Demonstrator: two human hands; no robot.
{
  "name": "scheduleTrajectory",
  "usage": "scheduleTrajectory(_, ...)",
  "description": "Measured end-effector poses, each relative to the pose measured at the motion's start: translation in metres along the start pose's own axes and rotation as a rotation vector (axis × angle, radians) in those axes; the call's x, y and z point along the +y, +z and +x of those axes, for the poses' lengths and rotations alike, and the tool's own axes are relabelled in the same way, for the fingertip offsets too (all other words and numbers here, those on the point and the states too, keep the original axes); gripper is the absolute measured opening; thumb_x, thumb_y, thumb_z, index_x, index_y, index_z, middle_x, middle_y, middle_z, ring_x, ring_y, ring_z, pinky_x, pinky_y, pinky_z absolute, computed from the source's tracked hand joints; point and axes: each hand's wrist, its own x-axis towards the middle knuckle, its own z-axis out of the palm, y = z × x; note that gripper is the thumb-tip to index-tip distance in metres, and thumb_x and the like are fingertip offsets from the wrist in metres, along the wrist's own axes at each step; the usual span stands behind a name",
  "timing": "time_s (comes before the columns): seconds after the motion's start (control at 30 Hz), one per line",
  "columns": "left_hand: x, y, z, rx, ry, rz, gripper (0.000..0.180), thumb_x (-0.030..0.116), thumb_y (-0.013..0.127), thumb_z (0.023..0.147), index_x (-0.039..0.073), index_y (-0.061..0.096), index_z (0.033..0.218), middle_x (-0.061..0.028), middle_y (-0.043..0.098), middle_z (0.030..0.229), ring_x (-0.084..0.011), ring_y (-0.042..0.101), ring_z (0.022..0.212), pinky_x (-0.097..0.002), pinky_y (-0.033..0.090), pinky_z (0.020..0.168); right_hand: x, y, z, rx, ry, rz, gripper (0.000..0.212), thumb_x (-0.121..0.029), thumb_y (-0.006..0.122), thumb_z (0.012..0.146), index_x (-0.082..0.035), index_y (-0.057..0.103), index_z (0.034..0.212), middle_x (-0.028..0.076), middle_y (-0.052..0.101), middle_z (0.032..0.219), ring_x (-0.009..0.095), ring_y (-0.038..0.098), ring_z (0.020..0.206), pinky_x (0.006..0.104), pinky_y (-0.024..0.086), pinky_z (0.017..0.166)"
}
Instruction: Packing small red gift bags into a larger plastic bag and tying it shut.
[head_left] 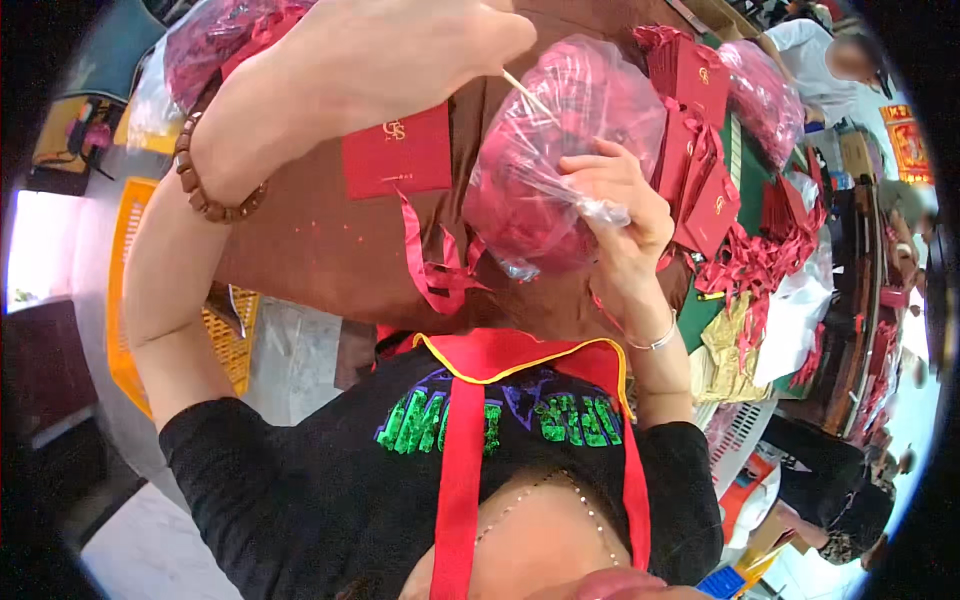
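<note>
A clear plastic bag [530, 170] filled with crumpled dark-red material sits on the brown-covered table in front of me. My right hand [625, 200] is closed on the bag's gathered plastic, with its fingers bent over the near right side. Across the far left, my left hand [430, 50] reaches over the table, its fingers closed on a thin pale strip [530, 95] that runs down to the bag. I cannot tell what the strip is made of. Under my left forearm lies a flat red pouch [400, 155] with a loose red ribbon [430, 265] trailing toward me.
Stacked red pouches [700, 190] stand right of the bag, beside a heap of red ribbons [745, 260]. More filled plastic bags [765, 100] lie at the far right and far left. A yellow crate [130, 260] is at my left. Other people [820, 65] are at the right.
</note>
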Motion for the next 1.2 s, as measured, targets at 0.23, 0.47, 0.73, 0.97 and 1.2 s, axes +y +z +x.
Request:
scheduleTrajectory(0.23, 0.007, -0.015, 0.037, -0.019, 0.3, 0.159, 0.013, 0.011, 0.055, 0.068, 0.0, 0.051, 0.062, -0.0083, 0.052, 0.057, -0.021, 0.056, 0.051, -0.0323, 0.041, 0.044, 0.003, -0.001, 0.001, -0.011, 0.002, 0.053, 0.009, -0.012, 0.061, 0.075, -0.009, 0.063, 0.084, 0.004, 0.065, 0.085, 0.019, 0.062, 0.085, 0.0384, 0.036, 0.086)
scheduleTrajectory(0.47, 0.012, -0.034, 0.056, -0.288, 0.228, 0.173, 0.012, 0.006, 0.053, 0.071, 0.001, 0.053, 0.061, -0.0092, 0.051, 0.052, -0.0148, 0.054, 0.048, -0.0302, 0.044, 0.042, 0.003, -0.005, 0.004, -0.035, -0.041, 0.041, 0.011, -0.017, 0.061, 0.076, -0.01, 0.063, 0.085, 0.003, 0.066, 0.086, 0.018, 0.061, 0.083, 0.0378, 0.037, 0.085)
scheduleTrajectory(0.73, -0.029, -0.017, 0.089, -0.029, 0.105, 0.171, 0.012, 0.009, 0.052, 0.073, 0.002, 0.056, 0.065, -0.0101, 0.059, 0.065, -0.0245, 0.062, 0.065, -0.0384, 0.05, 0.058, 0.007, -0.01, 0.003, -0.081, -0.042, 0.029, 0.013, -0.013, 0.062, 0.072, -0.01, 0.064, 0.085, 0.002, 0.065, 0.089, 0.016, 0.061, 0.086, 0.0364, 0.036, 0.084)
scheduleTrajectory(0.97, -0.017, 0.025, 0.128, -0.094, 0.329, 0.297, 0.013, 0.012, 0.054, 0.07, 0.004, 0.061, 0.063, -0.0122, 0.061, 0.061, -0.0267, 0.061, 0.059, -0.0351, 0.048, 0.049, 0.007, -0.009, 0.002, -0.073, -0.005, 0.123, 0.012, -0.014, 0.063, 0.072, -0.01, 0.065, 0.083, 0.002, 0.066, 0.088, 0.015, 0.061, 0.085, 0.0355, 0.035, 0.084)
scheduleTrajectory(1.2, -0.012, 0.001, 0.131, -0.149, 0.329, 0.304, 0.015, 0.013, 0.053, 0.074, 0.003, 0.061, 0.066, -0.0129, 0.061, 0.063, -0.0256, 0.062, 0.06, -0.0357, 0.047, 0.05, 0.007, -0.015, -0.002, -0.163, 0.014, 0.111, 0.018, -0.018, 0.063, 0.074, -0.012, 0.064, 0.092, 0.005, 0.063, 0.099, 0.019, 0.058, 0.096, 0.0365, 0.032, 0.087)
